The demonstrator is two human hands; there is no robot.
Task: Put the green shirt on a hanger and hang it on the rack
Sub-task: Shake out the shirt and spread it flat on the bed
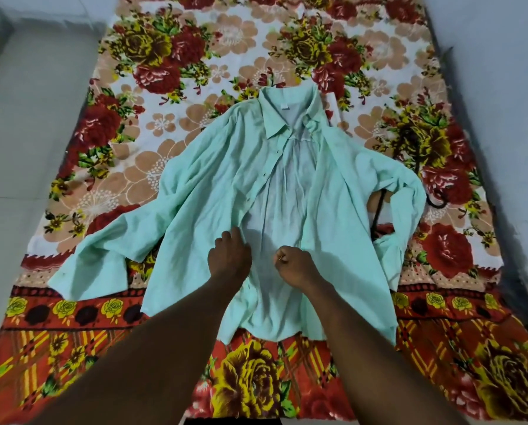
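The light green shirt (213, 185) lies spread open, collar away from me, on a floral bedsheet (195, 69). My left hand (229, 256) grips the edge of the shirt's left front panel near the lower middle. Close beside it, my right hand (294, 265) is curled into a fist on the inner back fabric and seems to pinch it. A black hanger (379, 210) lies mostly hidden under the shirt's right sleeve. Part of it shows in the gap beside the sleeve, and its hook pokes out further right. No rack is in view.
The bedsheet covers a mattress on a pale tiled floor (26, 133), which runs along the left side. A grey wall or floor strip (501, 87) borders the right side. A white label sits inside the shirt's collar.
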